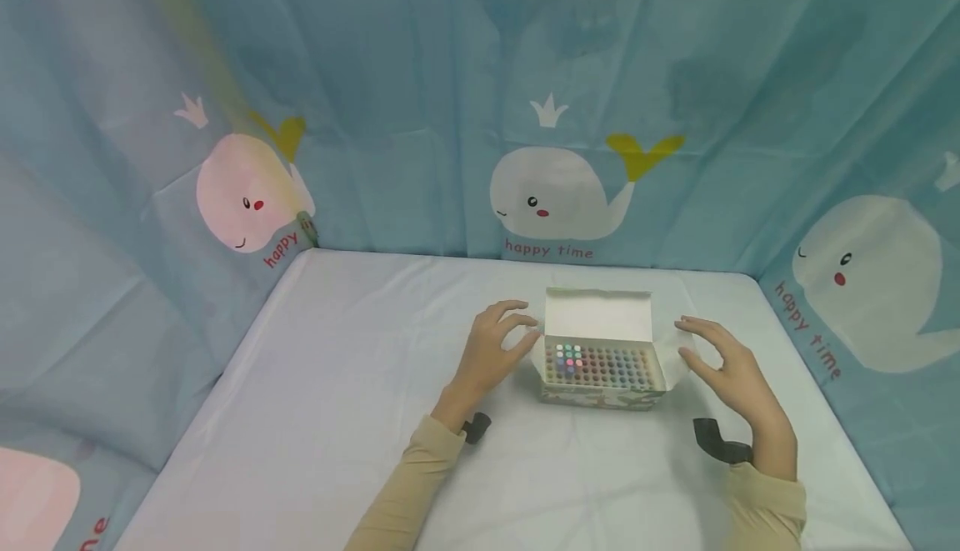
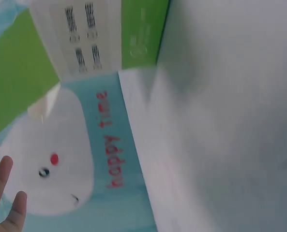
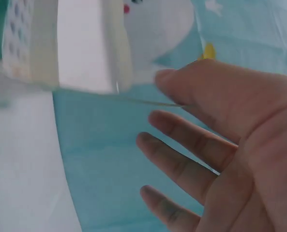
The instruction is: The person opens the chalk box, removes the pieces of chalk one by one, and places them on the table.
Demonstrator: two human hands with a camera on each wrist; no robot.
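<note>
An opened box [image 1: 600,398] stands on the table, its white-lined lid [image 1: 597,315] raised at the back. Rows of round coloured ends [image 1: 603,366], like those of marker pens, fill it; a few at the left look brighter. My left hand [image 1: 491,349] is beside the box's left flap, fingers spread and gently bent. In the left wrist view, its fingers [image 2: 0,186] are apart from the green flap [image 2: 22,72]. On the other side, my right hand [image 1: 731,369] is at the right flap [image 1: 672,359], thumb and fingers apart. The right wrist view shows that flap nearly edge-on by the thumb.
A white cloth covers the table [image 1: 337,384]. Blue curtains [image 1: 390,117] with whale prints hang along the back and both sides. A dark strap piece [image 1: 720,443] sits at the right wrist, and another [image 1: 476,428] at the left.
</note>
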